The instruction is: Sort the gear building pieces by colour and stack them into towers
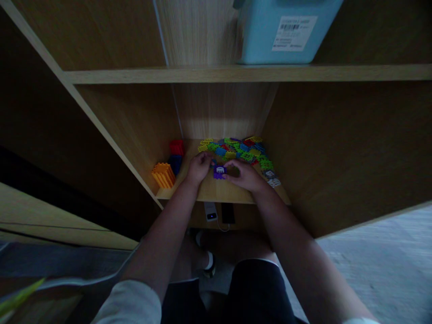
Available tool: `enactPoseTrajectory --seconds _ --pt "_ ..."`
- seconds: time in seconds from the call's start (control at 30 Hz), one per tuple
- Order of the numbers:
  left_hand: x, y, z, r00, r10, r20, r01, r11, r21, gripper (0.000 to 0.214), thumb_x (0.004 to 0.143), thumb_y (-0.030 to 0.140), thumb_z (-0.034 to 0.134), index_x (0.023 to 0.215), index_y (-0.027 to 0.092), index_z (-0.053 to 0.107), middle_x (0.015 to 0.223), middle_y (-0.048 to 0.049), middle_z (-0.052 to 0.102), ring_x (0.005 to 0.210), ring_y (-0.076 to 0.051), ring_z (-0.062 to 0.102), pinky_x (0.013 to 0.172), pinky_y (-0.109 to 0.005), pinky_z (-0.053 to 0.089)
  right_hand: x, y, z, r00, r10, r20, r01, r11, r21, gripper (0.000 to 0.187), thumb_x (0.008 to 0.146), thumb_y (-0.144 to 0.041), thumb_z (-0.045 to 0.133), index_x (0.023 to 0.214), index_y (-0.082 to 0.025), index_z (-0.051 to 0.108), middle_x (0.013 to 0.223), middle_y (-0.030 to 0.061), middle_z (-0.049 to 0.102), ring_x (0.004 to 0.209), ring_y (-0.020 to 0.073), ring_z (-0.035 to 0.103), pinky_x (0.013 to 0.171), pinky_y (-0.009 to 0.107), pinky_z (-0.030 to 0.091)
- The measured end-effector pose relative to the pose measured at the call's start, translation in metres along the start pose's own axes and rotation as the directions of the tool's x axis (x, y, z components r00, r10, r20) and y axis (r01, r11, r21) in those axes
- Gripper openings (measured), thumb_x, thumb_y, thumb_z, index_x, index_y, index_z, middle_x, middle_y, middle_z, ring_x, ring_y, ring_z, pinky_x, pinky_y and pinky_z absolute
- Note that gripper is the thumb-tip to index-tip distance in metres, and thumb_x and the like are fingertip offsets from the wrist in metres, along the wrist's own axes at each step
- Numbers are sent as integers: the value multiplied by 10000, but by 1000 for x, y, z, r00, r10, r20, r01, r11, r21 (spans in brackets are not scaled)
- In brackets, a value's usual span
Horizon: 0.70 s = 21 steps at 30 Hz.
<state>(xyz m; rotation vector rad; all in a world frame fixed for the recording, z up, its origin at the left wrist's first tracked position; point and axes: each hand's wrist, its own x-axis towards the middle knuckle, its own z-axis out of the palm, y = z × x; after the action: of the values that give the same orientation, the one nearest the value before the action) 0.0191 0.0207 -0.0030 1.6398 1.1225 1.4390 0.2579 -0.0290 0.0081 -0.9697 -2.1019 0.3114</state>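
Observation:
Purple interlocking toy pieces (219,171), seemingly stacked, sit low over the front of the shelf board. My right hand (245,174) grips their right side between thumb and index finger. To the left, my left hand (200,166) has its fingers curled together, with a small blue piece (213,163) at the fingertips. Whether that piece is held is too dark to tell. Behind both hands lies a loose spread of yellow, green, blue and red plastic pieces (230,154). White and grey pieces (273,182) lie at its right end.
An orange stack (164,175), a dark blue stack (175,164) and a red stack (177,147) stand along the left wall. A light blue bin (263,36) rests on the upper shelf (202,75). Below are a white device (210,211) with a cable and a black slab (227,213).

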Motion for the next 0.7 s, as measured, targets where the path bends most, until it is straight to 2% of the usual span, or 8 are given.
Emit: enactPoseTrajectory --seconds 0.2,0.33,0.53,0.7 --pt "0 0 0 1000 -7 -5 7 1000 14 203 1006 360 667 885 222 753 764 -25 756 691 -205 653 711 -315 517 0 -4 -2 1000 -2 -2 2 1000 13 275 988 -485 769 1180 -292 731 1212 63 818 1149 296 755 1045 483 576" --pt "1 -3 -1 1000 -11 -7 11 999 32 210 1010 357 661 885 222 763 755 -29 752 680 -208 651 695 -316 514 0 -8 -3 998 13 -60 -13 1000 -7 230 1062 -488 664 1166 -294 731 1177 73 812 1146 298 746 1043 482 574" --pt "2 -3 0 999 -38 -28 39 999 19 229 1016 351 648 862 224 761 752 -30 747 671 -200 648 697 -315 511 2 -3 -2 988 15 -155 -37 990 -135 233 1096 -469 600 1097 -278 734 1108 84 804 1110 311 726 1037 492 562" --pt "4 -1 1 997 -48 -61 47 999 -18 227 1002 365 676 836 226 744 719 -18 728 664 -193 649 709 -314 525 18 13 -2 962 42 -269 -134 934 -332 350 1125 -478 511 1139 -241 767 1170 145 794 1151 361 695 1057 552 538"
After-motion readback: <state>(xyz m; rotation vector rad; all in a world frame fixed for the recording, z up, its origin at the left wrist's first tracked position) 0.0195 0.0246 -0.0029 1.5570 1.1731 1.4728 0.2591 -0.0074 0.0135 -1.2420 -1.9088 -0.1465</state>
